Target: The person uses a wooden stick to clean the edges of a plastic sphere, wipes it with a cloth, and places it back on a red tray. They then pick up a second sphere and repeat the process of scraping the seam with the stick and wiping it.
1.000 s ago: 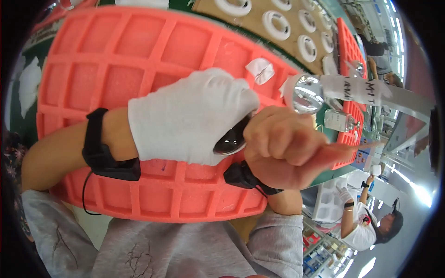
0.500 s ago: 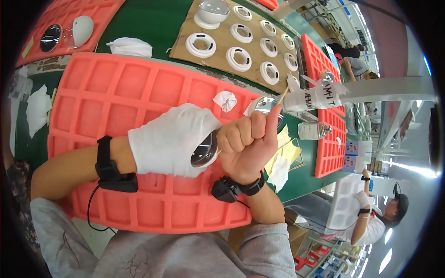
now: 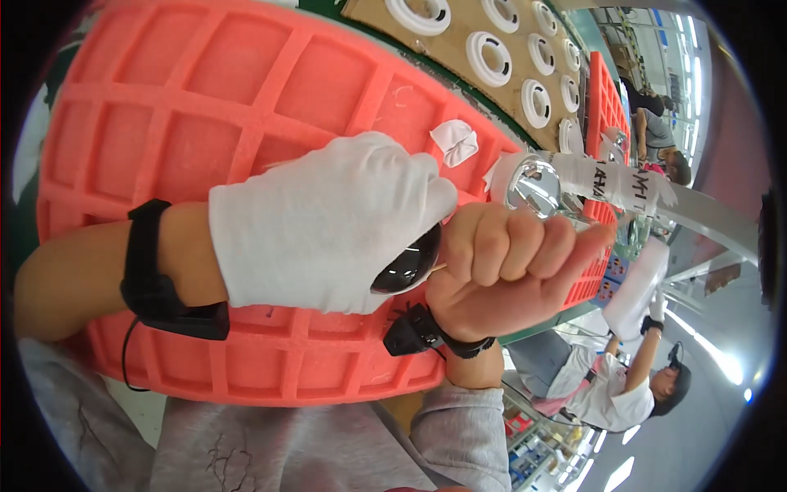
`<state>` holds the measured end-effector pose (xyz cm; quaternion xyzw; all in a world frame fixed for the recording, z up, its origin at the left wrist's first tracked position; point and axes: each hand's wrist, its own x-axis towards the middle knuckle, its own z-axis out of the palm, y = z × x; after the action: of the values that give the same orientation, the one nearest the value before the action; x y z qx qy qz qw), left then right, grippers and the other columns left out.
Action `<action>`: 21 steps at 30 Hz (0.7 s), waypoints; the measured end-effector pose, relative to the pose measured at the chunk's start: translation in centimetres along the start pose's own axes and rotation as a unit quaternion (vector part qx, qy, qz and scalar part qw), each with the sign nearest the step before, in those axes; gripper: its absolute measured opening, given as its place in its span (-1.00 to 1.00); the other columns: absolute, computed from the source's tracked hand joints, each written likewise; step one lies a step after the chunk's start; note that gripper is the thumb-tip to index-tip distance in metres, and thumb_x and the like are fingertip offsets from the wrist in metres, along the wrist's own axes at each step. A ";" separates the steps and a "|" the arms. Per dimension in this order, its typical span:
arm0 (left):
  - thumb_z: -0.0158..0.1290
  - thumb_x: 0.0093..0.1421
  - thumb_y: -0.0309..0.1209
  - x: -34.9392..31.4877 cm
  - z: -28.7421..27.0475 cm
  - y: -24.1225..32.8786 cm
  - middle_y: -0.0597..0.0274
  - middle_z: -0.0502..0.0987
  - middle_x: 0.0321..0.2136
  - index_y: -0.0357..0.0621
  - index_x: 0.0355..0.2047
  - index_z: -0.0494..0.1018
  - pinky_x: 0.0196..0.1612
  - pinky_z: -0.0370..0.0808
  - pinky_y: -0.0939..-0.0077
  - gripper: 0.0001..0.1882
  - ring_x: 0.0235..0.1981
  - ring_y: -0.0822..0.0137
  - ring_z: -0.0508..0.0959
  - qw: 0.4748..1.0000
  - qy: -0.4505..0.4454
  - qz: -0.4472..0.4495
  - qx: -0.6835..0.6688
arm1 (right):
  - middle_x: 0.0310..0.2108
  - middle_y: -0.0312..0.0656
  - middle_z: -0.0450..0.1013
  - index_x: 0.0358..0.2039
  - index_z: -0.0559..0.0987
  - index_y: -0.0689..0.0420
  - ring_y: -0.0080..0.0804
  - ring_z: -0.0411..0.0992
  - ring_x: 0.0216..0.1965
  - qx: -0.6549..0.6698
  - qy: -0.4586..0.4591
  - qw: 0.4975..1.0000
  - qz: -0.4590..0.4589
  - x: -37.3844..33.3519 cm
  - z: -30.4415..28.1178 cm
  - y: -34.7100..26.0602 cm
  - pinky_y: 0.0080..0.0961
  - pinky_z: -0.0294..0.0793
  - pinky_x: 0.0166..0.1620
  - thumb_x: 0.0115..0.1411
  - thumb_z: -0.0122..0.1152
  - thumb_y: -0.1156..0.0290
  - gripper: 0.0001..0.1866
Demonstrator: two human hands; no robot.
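Note:
My left hand (image 3: 324, 221), in a white glove, is closed around a glossy black dome (image 3: 410, 266), whose dark curved face shows under the fingers. My bare right hand (image 3: 508, 271) makes a fist beside it, with its knuckles against the gloved fingertips. A short piece of a thin wooden stick (image 3: 438, 268) pokes out of that fist and meets the dome's edge; the rest is hidden in the hand. Both hands are above a red tray (image 3: 254, 107) with square pockets.
A crumpled white cloth (image 3: 455, 142) lies on the tray. Past my right hand is a shiny clear dome (image 3: 534, 187), close to a taped pole (image 3: 611, 180). White rings (image 3: 489, 59) sit on cardboard (image 3: 447, 53) at the back. At right, a person (image 3: 611, 381) carries a white tray (image 3: 643, 283).
The view has shifted, so tray and hands look larger and the hands sit further right. The stick end that rose above my right thumb no longer shows. Both grips stay closed.

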<state>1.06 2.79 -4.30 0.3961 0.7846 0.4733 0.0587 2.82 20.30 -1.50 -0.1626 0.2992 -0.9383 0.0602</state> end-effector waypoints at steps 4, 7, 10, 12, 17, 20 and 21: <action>0.29 -0.06 -0.42 -0.1 0.3 -0.2 0.04 0.47 -0.25 -0.19 -0.15 0.41 -0.09 0.48 0.12 -0.55 -0.18 -0.08 0.49 1.000 -0.019 0.000 0.011 | -0.77 -0.46 -0.04 -0.68 0.07 -0.07 -0.70 -0.18 -0.82 -0.080 -0.060 0.994 -0.031 -0.4 -0.2 0.5 -0.64 -0.25 -0.75 0.52 -0.39 -0.17 -0.35; 0.30 -0.07 -0.42 -0.3 0.3 -0.1 0.04 0.47 -0.25 -0.20 -0.15 0.41 -0.09 0.48 0.14 -0.54 -0.18 -0.07 0.49 0.999 -0.034 -0.011 0.035 | -0.77 -0.45 -0.04 -0.68 0.07 -0.08 -0.70 -0.18 -0.83 -0.148 -0.101 0.982 -0.056 -0.6 0.0 1.1 -0.66 -0.25 -0.77 0.52 -0.38 -0.16 -0.36; 0.31 -0.08 -0.41 -0.3 0.2 0.1 0.03 0.47 -0.23 -0.19 -0.16 0.41 -0.09 0.48 0.12 -0.54 -0.19 -0.07 0.49 1.000 -0.014 0.000 0.017 | -0.77 -0.45 -0.04 -0.68 0.08 -0.07 -0.71 -0.18 -0.84 -0.196 -0.140 0.967 -0.082 -0.5 0.4 1.0 -0.67 -0.25 -0.77 0.52 -0.37 -0.16 -0.35; 0.31 -0.08 -0.41 -0.3 0.4 0.4 0.02 0.47 -0.24 -0.19 -0.16 0.41 -0.10 0.48 0.12 -0.54 -0.19 -0.07 0.49 1.000 -0.002 0.003 0.008 | -0.77 -0.45 -0.05 -0.68 0.07 -0.07 -0.71 -0.18 -0.84 -0.140 -0.114 0.983 -0.042 -0.6 0.6 0.3 -0.66 -0.25 -0.77 0.52 -0.38 -0.16 -0.35; 0.29 -0.08 -0.40 -0.1 0.5 0.2 -0.01 0.48 -0.28 -0.21 -0.20 0.42 -0.10 0.47 0.11 -0.58 -0.21 -0.08 0.50 1.000 -0.009 -0.016 -0.008 | -0.77 -0.45 -0.07 -0.68 0.06 -0.06 -0.71 -0.20 -0.83 0.060 -0.012 0.997 0.035 -0.2 -0.8 -0.1 -0.65 -0.26 -0.77 0.52 -0.40 -0.17 -0.35; 0.28 -0.07 -0.40 -0.4 0.2 0.5 -0.02 0.48 -0.32 -0.22 -0.22 0.44 -0.11 0.47 0.10 -0.61 -0.23 -0.08 0.50 0.999 -0.023 -0.031 -0.015 | -0.77 -0.46 -0.08 -0.68 0.06 -0.06 -0.71 -0.20 -0.83 0.057 -0.007 0.998 0.027 -0.2 -0.4 0.1 -0.64 -0.26 -0.77 0.52 -0.40 -0.17 -0.35; 0.27 -0.06 -0.40 -0.5 0.3 0.4 -0.02 0.49 -0.34 -0.23 -0.23 0.45 -0.11 0.47 0.10 -0.62 -0.23 -0.07 0.50 0.999 -0.020 -0.029 -0.015 | -0.77 -0.46 -0.09 -0.68 0.06 -0.06 -0.71 -0.19 -0.83 0.012 -0.035 0.999 0.013 -0.3 -0.3 0.3 -0.64 -0.25 -0.77 0.52 -0.41 -0.16 -0.35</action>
<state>1.75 2.79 -4.28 0.3821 0.7870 0.4751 0.0943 3.00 20.28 -1.99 -0.1902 0.2882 -0.9346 0.0850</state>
